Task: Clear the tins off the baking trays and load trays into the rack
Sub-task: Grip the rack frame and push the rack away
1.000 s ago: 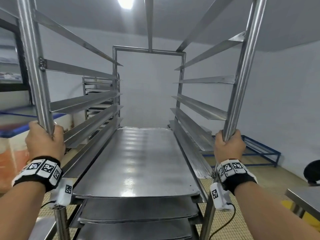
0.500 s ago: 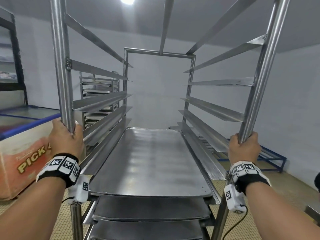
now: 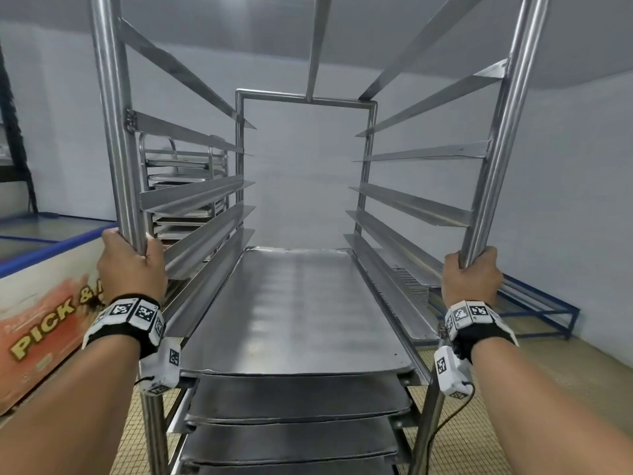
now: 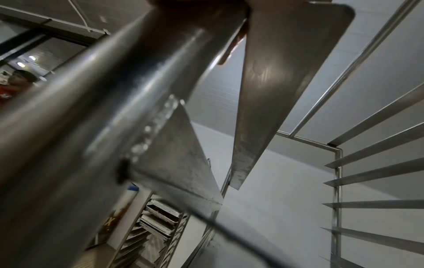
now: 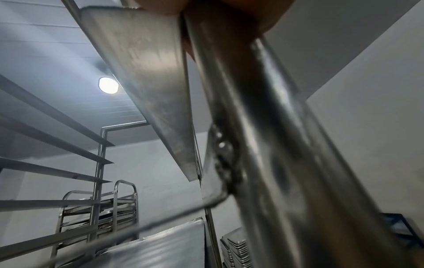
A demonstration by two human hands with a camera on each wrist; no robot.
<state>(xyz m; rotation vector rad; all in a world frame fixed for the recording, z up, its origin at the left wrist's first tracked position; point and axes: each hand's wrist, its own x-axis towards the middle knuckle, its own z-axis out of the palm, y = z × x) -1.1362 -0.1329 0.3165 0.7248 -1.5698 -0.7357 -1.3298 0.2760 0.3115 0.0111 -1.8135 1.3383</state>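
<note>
A tall steel tray rack [image 3: 239, 214] stands straight ahead in the head view, with angled side runners. Flat baking trays fill its lower levels; the top tray [image 3: 294, 310] is bare, and more trays [image 3: 298, 395] lie stacked under it. My left hand [image 3: 132, 260] grips the rack's front left post [image 3: 113, 132]. My right hand [image 3: 471, 274] grips the front right post [image 3: 496, 138]. The left wrist view shows the post [image 4: 103, 127] close up, and the right wrist view shows its post [image 5: 275, 145]. No tins are in sight.
An orange-and-white chest [image 3: 44, 313] with a blue rim and lettering sits close on the left. A second rack [image 3: 185, 186] holding trays stands behind on the left. A blue floor frame [image 3: 548, 310] and a stack of trays [image 5: 236, 248] lie low on the right. White walls enclose the room.
The rack and both hands have shifted right across the view, and the orange chest has come into sight on the left. Both hands keep their hold on the posts.
</note>
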